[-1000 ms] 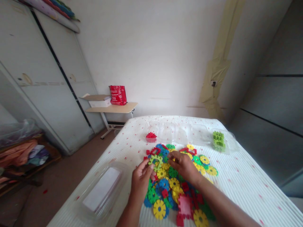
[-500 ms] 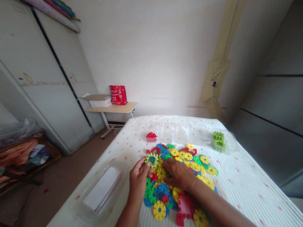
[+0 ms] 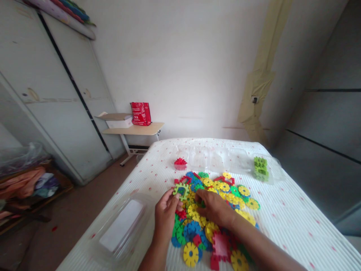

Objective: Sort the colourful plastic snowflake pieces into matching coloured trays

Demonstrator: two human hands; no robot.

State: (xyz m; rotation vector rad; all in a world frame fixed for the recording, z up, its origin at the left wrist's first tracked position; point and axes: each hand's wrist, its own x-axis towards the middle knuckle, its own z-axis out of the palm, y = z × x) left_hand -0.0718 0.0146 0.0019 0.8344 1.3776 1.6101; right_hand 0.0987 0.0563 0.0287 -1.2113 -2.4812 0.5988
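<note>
A light-green square frame piece with notched edges (image 3: 181, 191) is pinched between the thumb and fingers of my left hand (image 3: 166, 207), above the left side of the pile. My right hand (image 3: 213, 206) reaches into the middle of the heap, palm down. Its fingers are bent, with a gap between thumb and index finger, and some fingertips are hidden. Around it lie yellow notched discs (image 3: 194, 211), along with blue discs (image 3: 192, 228) and green discs (image 3: 180, 233). Nearer to me is a red notched square piece (image 3: 221, 246).
Behind the pile lies a clear plastic tray (image 3: 207, 160), with red pieces (image 3: 180, 162) at its left end and stacked light-green pieces (image 3: 261, 167) at its right. A clear lid with a white label (image 3: 122, 226) rests at left on the white spotted cloth (image 3: 293, 222).
My right hand has curled its fingers more and shifted slightly right within the pile. Some yellow discs and a red piece beside it have moved a little. My left hand stays nearly still.
</note>
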